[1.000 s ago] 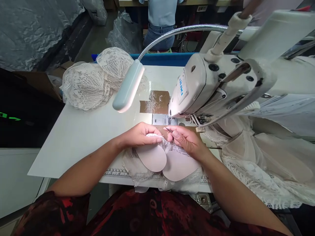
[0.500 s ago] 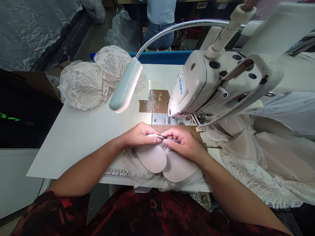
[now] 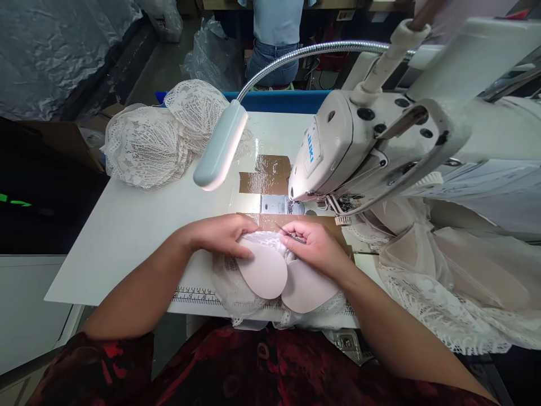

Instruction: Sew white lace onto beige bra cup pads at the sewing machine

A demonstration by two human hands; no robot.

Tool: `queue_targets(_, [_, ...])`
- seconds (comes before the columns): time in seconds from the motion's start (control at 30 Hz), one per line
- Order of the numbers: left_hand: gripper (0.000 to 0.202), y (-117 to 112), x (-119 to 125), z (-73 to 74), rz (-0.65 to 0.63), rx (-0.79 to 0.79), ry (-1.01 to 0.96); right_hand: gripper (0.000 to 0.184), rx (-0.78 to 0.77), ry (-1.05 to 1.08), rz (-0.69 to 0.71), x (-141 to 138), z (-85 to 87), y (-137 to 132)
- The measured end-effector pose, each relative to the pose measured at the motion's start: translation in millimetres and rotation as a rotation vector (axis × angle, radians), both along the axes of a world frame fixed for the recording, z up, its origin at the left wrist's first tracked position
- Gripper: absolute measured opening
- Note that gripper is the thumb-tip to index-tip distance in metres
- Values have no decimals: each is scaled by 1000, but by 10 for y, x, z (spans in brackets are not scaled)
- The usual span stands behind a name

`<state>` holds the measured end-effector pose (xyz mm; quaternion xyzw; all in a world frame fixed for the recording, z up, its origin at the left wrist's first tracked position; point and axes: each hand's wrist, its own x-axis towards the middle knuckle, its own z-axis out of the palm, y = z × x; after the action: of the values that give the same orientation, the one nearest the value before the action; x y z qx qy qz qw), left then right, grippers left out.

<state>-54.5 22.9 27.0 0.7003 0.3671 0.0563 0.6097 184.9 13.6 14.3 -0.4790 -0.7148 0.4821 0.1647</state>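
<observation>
A lace bra piece with two pale pink padded cups [image 3: 270, 276] lies at the near edge of the white sewing table [image 3: 135, 231]. My left hand [image 3: 222, 235] rests on the left cup, fingers curled over its top edge and gripping it. My right hand [image 3: 315, 248] is closed on a thin metal tool [image 3: 287, 232], small snips or tweezers, its tip at the lace between the cups. Both hands sit just in front of the needle plate [image 3: 274, 206] of the white sewing machine [image 3: 338, 146].
A stack of white lace cups [image 3: 156, 135] sits at the table's far left. A gooseneck lamp [image 3: 222, 146] hangs over the middle. White lace fabric [image 3: 456, 282] piles up on the right. A printed ruler [image 3: 198, 296] runs along the near edge. Another person [image 3: 276, 34] stands beyond the table.
My left hand slid down from the top of the lace onto the left cup. My right hand shifted the tool slightly, its tip pointing up and left now.
</observation>
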Motion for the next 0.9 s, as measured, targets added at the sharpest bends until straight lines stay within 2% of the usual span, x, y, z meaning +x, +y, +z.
queue_targets(0.07, [23, 20, -136, 55, 8, 0, 27, 20, -17, -19, 98, 31, 21, 20])
queue_targets(0.17, [25, 25, -228, 84, 118, -14, -15, 28, -124, 83, 270, 37, -7, 21])
queue_targets(0.2, [25, 19, -220, 82, 145, -7, -24, 31, -141, 132, 252, 23, -31, 15])
queue_targets(0.33, [22, -31, -76, 48, 185, 41, -36, 30, -87, 231, 9, -66, -138, -19])
queue_targets(0.53, [20, -92, 99, -10, 274, 98, -78, 19, 10, 165, -5, -105, -162, -42])
queue_targets(0.63, [21, -94, 151, -36, 322, 130, -116, 19, 40, 196, -22, -89, -153, -54])
queue_targets(0.8, [22, -96, 214, -65, 351, -8, -134, 20, 63, 245, -56, -87, -135, -75])
queue_targets(0.9, [22, -101, 220, -60, 353, -105, -146, 29, 60, 303, -117, -72, -145, -72])
